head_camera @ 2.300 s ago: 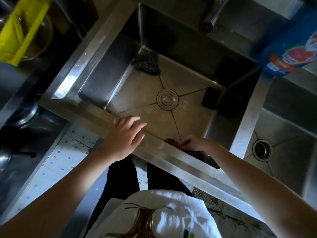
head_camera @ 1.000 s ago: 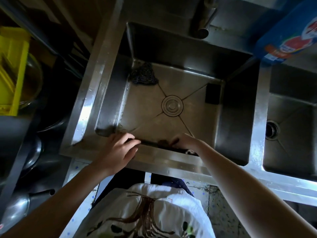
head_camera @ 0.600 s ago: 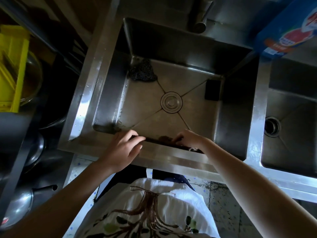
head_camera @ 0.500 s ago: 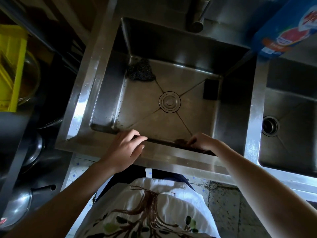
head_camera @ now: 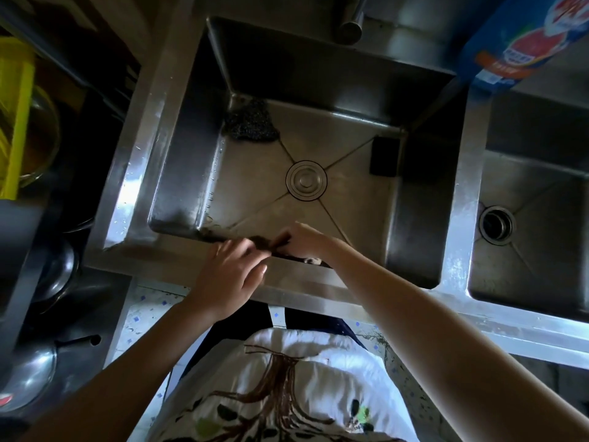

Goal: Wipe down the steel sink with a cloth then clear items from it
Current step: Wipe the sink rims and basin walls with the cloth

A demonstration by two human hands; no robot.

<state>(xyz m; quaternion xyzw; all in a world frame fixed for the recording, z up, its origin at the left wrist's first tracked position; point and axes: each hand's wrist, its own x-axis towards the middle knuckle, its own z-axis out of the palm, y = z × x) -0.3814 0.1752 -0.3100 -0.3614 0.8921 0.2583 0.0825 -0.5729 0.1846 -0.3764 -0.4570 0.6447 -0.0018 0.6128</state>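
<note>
The steel sink (head_camera: 178,173) fills the middle of the head view. My right hand (head_camera: 307,242) reaches over the near rim and grips a dark brown cloth (head_camera: 266,243) against the inside of the near wall. My left hand (head_camera: 228,277) rests flat on the near rim, its blurred fingertips right beside the cloth; I cannot tell whether they touch it. A dark steel-wool scourer (head_camera: 251,122) lies in the far left corner of the basin. A black sponge (head_camera: 384,156) leans at the right wall. The round drain cover (head_camera: 306,180) sits at the centre.
The tap spout (head_camera: 350,25) hangs over the far edge. A blue detergent bag (head_camera: 526,39) stands at the far right. A second basin with an open drain (head_camera: 497,224) lies to the right. A yellow rack (head_camera: 16,122) and pots (head_camera: 28,374) crowd the left.
My right hand has slid the cloth left along the near wall, closing up to my left hand. My left hand stays on the rim. Scourer and sponge have not moved.
</note>
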